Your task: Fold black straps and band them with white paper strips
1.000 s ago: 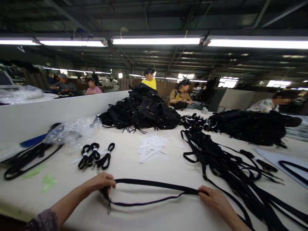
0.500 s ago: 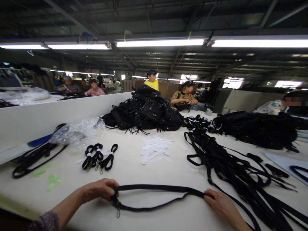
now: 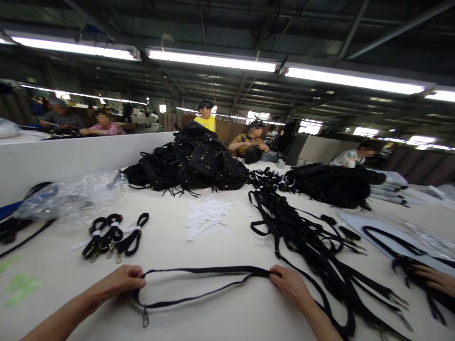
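A black strap (image 3: pixel 213 270) is stretched in a long loop just above the white table (image 3: pixel 170 237). Its left end is pinched in my left hand (image 3: pixel 128 280), and a metal clasp (image 3: pixel 145 318) hangs beside those fingers. My right hand (image 3: pixel 287 282) grips the other end between thumb and fingers. Beyond my left hand lie several bundled black straps (image 3: pixel 114 232) with white bands round them. White paper strips (image 3: pixel 208 218) are piled in the middle. To the right spreads a tangled heap of loose black straps (image 3: pixel 302 241).
Black bags (image 3: pixel 202 158) are heaped at the back, with more bags (image 3: pixel 330 184) to the right. Clear plastic (image 3: pixel 74 196) and green slips (image 3: pixel 23 286) lie at left. Another person's hand (image 3: pixel 435 279) rests on black straps at the right edge. People sit beyond the table.
The view has turned to the right, so the table's things appear further left. Both hands still hold the strap. Another person's hand has come into view at the right.
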A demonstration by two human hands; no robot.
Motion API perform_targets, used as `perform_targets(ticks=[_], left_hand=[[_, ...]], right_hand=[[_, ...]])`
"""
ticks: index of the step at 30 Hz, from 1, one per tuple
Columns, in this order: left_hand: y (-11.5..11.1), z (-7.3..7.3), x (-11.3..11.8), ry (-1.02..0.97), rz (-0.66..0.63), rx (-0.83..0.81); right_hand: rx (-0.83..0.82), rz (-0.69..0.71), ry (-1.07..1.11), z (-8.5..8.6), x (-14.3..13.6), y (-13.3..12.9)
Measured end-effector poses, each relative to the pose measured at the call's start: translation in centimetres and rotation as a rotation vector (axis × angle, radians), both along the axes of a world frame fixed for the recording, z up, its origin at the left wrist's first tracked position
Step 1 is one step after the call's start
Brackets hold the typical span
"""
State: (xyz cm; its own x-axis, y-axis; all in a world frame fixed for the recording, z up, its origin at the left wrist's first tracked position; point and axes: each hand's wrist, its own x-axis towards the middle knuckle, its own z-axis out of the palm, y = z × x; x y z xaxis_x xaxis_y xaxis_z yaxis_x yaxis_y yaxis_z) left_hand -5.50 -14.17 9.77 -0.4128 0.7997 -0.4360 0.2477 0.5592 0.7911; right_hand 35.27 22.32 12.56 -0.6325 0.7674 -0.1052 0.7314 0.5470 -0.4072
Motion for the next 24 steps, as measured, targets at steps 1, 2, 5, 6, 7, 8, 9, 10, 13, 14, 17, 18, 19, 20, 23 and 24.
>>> perform_targets(ticks=[1,2,5,6,7,8,9,10,13,14,17,18,19,20,23,24], left_hand=[[0.1,-0.2,-0.5,0.088,-0.016,-0.030],[0.2,-0.3,-1.0,0.183,-0.029,-0.059],[0.1,-0.4,-2.5,0.470,-0.028,-0.132],[0.0,-0.4,-3.0,0.539,-0.025,-0.149],[-0.1,-0.3,-3.4,0.584,-0.029,-0.160],[-0.2,-0.2,-3.8,0.612,-0.040,-0.167],[-0.3,-0.1,-4.2,0.608,-0.058,-0.165],[-0.4,0.1,-4.4,0.564,-0.080,-0.155],[-1.1,0.6,-4.8,0.301,-0.159,-0.066],[-1.4,0.7,-4.7,0.223,-0.191,-0.036],[-2.3,1.1,-4.0,0.250,-0.256,0.000],[-2.6,1.3,-3.9,0.315,-0.255,-0.011],[-2.8,1.4,-3.7,0.382,-0.246,-0.025],[-3.0,1.6,-3.7,0.436,-0.236,-0.041],[-3.0,2.4,-3.7,0.475,-0.213,-0.086],[-2.6,2.8,-3.4,0.473,-0.208,-0.084]], right_hand=[[0.003,0.006,0.004,0.0,0.1,-0.1],[0.003,0.011,0.005,0.0,0.1,-0.3],[-0.012,0.046,0.011,-0.2,0.2,-0.4],[-0.021,0.065,0.015,-0.3,0.2,-0.5],[-0.030,0.084,0.019,-0.3,0.2,-0.5],[-0.040,0.104,0.025,-0.4,0.3,-0.5],[-0.049,0.122,0.032,-0.5,0.3,-0.5],[-0.057,0.135,0.041,-0.5,0.3,-0.6],[-0.075,0.150,0.065,-0.9,0.2,-0.8],[-0.077,0.149,0.070,-1.1,0.2,-0.8],[-0.065,0.145,0.075,-1.5,-0.2,-1.2],[-0.057,0.146,0.075,-1.6,-0.3,-1.3],[-0.046,0.149,0.075,-1.7,-0.4,-1.4],[-0.035,0.154,0.075,-1.8,-0.4,-1.4],[-0.009,0.166,0.071,-1.8,-0.4,-1.7],[0.001,0.168,0.064,-1.8,-0.3,-1.8]])
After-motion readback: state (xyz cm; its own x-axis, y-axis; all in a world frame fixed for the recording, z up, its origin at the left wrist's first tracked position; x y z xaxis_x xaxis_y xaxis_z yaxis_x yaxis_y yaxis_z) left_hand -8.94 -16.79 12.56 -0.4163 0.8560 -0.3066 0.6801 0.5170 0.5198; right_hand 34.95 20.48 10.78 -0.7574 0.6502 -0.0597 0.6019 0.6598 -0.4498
